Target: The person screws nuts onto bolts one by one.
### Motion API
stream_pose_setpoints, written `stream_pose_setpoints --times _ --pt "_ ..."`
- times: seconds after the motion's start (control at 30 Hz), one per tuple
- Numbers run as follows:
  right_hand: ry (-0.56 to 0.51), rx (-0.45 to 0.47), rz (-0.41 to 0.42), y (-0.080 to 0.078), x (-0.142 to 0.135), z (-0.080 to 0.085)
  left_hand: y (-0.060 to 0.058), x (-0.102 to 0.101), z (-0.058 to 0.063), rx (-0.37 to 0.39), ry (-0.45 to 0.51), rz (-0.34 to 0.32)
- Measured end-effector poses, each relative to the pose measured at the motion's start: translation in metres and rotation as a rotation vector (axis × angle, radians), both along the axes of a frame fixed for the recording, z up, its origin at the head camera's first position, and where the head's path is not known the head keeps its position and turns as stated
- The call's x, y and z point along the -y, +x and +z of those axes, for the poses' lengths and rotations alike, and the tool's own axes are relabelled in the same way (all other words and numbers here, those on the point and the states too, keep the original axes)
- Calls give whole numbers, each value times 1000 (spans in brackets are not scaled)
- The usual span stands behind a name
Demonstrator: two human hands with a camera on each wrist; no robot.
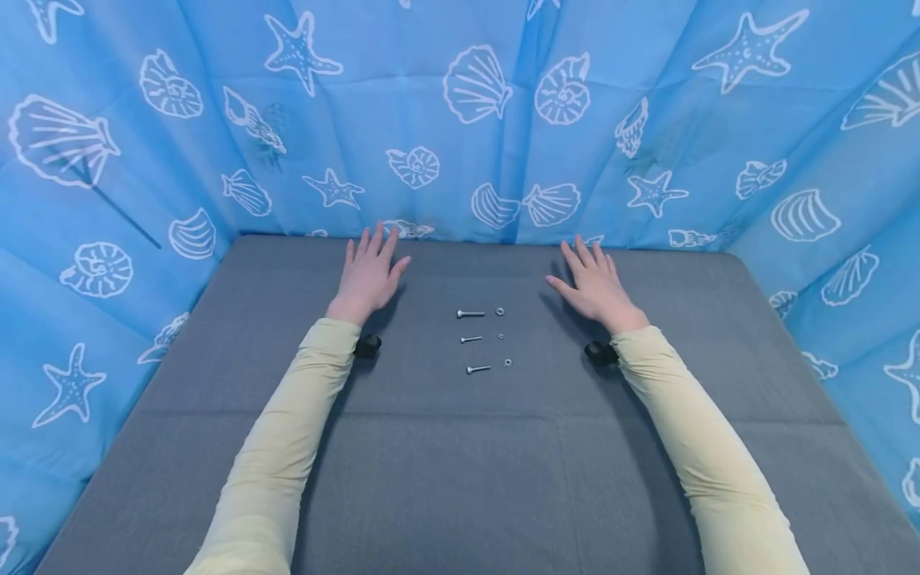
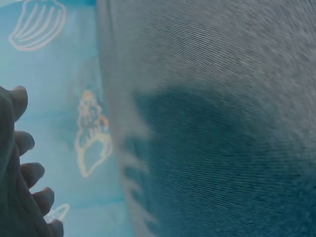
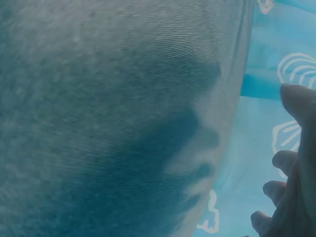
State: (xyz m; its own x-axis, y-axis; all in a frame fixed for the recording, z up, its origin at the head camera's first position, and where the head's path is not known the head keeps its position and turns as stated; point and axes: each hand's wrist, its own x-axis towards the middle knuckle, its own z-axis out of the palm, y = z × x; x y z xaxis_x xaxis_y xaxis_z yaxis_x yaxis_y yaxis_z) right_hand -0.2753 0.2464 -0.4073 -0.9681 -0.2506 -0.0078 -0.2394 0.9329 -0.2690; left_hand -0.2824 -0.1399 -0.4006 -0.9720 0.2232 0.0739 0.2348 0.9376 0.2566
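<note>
In the head view my left hand [image 1: 365, 275] is spread over the far left part of the grey table, fingers straight and holding nothing. My right hand [image 1: 595, 286] mirrors it on the far right, likewise spread with nothing in it. Between the hands lie three bolts in a column: a large bolt [image 1: 470, 314], a smaller bolt [image 1: 471, 339] and a third bolt [image 1: 477, 369]. Right of each sits a nut: the far nut [image 1: 500, 311], the tiny middle nut [image 1: 501, 336] and the near nut [image 1: 508, 362]. Both wrist views show fingers above the cloth, their shadows below.
Grey cloth covers the table [image 1: 446, 487], with a crease running across it. A blue curtain [image 1: 402, 120] with white shells and starfish hangs behind the far edge and along both sides. A black wrist device [image 1: 368, 346] sits at the left cuff, another black device [image 1: 600, 352] at the right.
</note>
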Motion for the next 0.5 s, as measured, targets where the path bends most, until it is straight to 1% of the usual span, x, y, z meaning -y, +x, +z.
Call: stream_pose_setpoints --times 0.17,0.3,0.37,0.5 --pt "-77 -5 35 -4 0 3 2 1 9 5 113 -68" --pt "-211 -30 56 -4 0 10 4 1 19 14 228 -113" --pt "-278 -48 49 -4 0 14 5 1 25 14 299 -135" --pt "-403 -93 23 -2 1 22 8 2 32 -2 404 -164"
